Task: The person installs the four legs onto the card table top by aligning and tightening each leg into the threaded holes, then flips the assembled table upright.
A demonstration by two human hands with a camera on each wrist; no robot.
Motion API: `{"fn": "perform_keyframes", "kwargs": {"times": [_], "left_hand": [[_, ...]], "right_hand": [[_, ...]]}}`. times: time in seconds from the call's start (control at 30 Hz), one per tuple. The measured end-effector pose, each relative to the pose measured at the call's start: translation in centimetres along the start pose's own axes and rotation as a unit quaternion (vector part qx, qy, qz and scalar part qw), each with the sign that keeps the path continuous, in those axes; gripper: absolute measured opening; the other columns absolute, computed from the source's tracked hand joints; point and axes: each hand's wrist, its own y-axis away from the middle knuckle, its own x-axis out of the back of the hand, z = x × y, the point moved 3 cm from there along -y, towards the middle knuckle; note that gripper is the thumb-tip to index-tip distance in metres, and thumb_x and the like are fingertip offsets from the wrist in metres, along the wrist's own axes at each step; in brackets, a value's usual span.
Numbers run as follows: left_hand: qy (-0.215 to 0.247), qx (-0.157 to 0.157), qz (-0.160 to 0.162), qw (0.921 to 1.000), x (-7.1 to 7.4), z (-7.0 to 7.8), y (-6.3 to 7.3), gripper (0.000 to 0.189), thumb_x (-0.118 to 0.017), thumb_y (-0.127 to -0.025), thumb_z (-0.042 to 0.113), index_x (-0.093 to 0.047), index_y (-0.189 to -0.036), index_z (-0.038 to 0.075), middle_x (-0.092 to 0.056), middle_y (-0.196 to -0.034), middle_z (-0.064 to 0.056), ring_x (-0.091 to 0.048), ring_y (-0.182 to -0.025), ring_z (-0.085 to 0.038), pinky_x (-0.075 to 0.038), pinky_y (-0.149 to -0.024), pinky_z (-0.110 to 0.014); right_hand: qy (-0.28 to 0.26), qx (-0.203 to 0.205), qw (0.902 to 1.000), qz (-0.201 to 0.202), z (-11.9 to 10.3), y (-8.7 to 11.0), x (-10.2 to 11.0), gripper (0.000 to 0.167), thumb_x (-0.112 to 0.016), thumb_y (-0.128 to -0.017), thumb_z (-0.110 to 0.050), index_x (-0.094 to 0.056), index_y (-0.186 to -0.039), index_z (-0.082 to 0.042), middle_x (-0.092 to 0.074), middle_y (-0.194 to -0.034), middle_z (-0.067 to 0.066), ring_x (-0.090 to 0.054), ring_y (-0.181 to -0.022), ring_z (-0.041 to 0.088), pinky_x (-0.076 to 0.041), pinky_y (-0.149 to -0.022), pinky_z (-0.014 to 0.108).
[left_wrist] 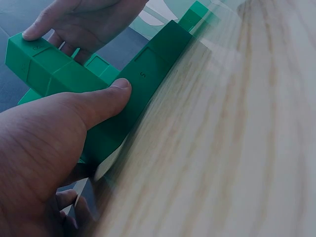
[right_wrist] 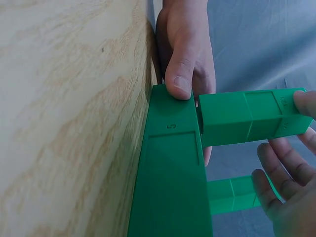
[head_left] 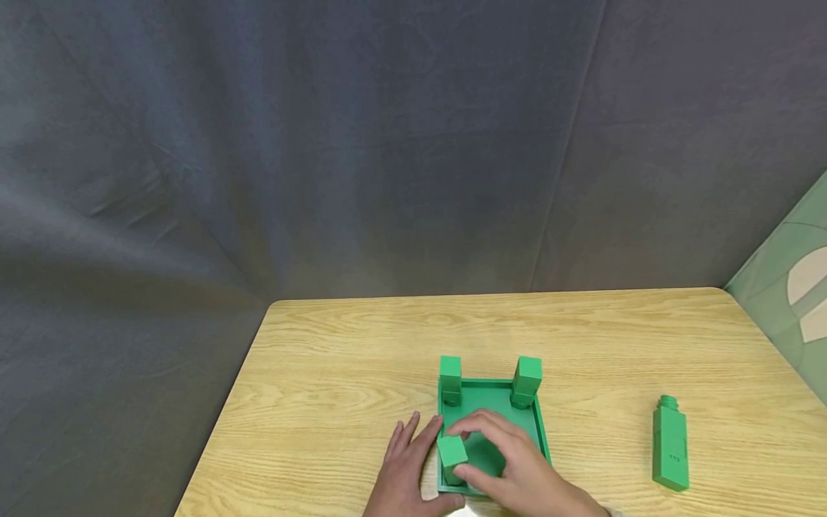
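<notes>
A square green tray-like piece [head_left: 489, 385] with a raised rim lies on the table, with square green posts standing at three of its corners. My left hand [head_left: 403, 474] holds its near left corner, thumb along the front wall [left_wrist: 157, 61] and index finger at the left side. With thumb and index finger, my right hand [head_left: 517, 467] pinches the upper part of the near left post [head_left: 452, 451]. That post stands upright; a thin seam shows around it in the right wrist view. The far left post [head_left: 450, 377] and far right post [head_left: 528, 377] are untouched.
A loose green post [head_left: 670, 445] with a threaded end lies on the wooden table [head_left: 336, 373] to the right, its threaded end pointing away. Dark grey cloth [head_left: 400, 158] hangs behind the table's far edge. A green patterned surface [head_left: 791, 287] borders the right.
</notes>
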Motion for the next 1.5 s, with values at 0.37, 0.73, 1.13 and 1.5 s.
{"fn": "perform_keyframes", "kwargs": {"times": [0.37,0.73,1.13,1.5], "left_hand": [[0.020,0.012,-0.017,0.9996,0.02,0.13,0.11,0.104,-0.084,-0.087,0.071,-0.039,-0.174,0.035,-0.050,-0.172,0.000,-0.035,-0.163,-0.047,-0.032,-0.123,-0.081],[0.020,0.003,-0.010,0.9997,0.14,0.23,0.00,0.105,-0.083,-0.086,0.074,-0.041,-0.174,0.033,-0.048,-0.173,0.001,-0.033,-0.164,-0.045,-0.030,-0.125,-0.079],[-0.012,-0.003,0.003,0.9999,0.12,0.40,0.04,0.106,-0.082,-0.086,0.075,-0.040,-0.174,0.032,-0.050,-0.171,-0.011,-0.039,-0.158,-0.054,-0.039,-0.118,-0.081],[0.010,0.001,-0.013,0.9999,0.11,0.23,0.00,0.104,-0.082,-0.087,0.074,-0.040,-0.174,0.034,-0.048,-0.173,0.002,-0.035,-0.163,-0.046,-0.030,-0.125,-0.079]], "right_hand": [[-0.022,-0.001,0.9975,-0.067,-0.39,0.24,0.30,0.066,-0.074,-0.104,-0.006,-0.052,-0.166,-0.012,-0.058,-0.154,0.000,-0.054,-0.142,0.016,-0.050,-0.116,0.030],[-0.052,0.022,0.9956,-0.075,-0.41,-0.14,0.34,0.057,-0.067,-0.104,0.006,-0.060,-0.156,-0.017,-0.063,-0.149,0.005,-0.059,-0.140,0.020,-0.047,-0.121,0.028],[-0.045,-0.028,0.9981,-0.031,0.26,-0.03,0.36,0.045,-0.088,-0.097,-0.011,-0.066,-0.134,-0.023,-0.070,-0.134,0.002,-0.067,-0.126,0.015,-0.049,-0.115,0.022],[-0.057,0.020,0.9950,-0.080,-0.29,0.06,0.35,0.065,-0.070,-0.103,0.001,-0.053,-0.165,-0.010,-0.061,-0.154,0.008,-0.059,-0.144,0.020,-0.049,-0.120,0.031]]}}
